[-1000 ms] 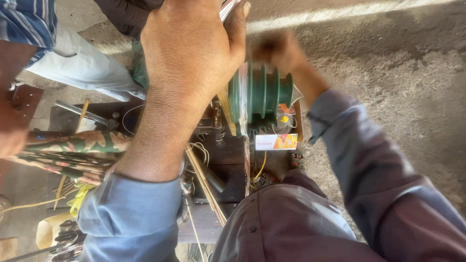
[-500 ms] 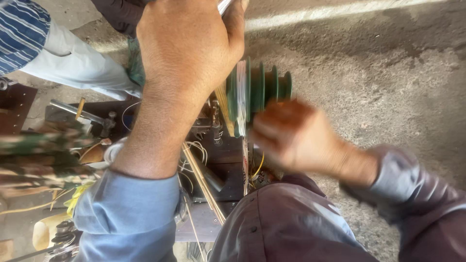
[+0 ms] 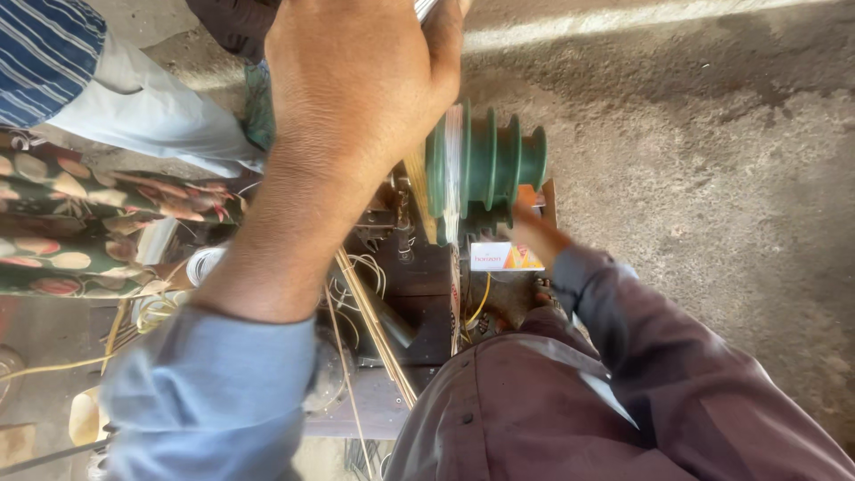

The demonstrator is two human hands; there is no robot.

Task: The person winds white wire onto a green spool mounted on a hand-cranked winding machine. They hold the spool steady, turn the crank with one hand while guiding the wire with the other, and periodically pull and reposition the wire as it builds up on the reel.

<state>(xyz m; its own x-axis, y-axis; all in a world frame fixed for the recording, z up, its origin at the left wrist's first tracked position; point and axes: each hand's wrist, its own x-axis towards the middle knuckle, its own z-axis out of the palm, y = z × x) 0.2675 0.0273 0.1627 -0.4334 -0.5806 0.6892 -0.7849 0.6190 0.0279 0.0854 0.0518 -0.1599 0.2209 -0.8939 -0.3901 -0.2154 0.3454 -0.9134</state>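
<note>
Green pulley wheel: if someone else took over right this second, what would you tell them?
Left hand: raised just above the green stepped pulley, back to the camera; grip hidden.
Right hand: blurred, just below the pulley, by a small orange-and-white box; grip unclear.
The pulley sits on a dark machine with loose wires.
Done: pale fine strands lie in one groove.
Left: the other grooves look bare.
Another person in patterned cloth is close on the left.
</note>
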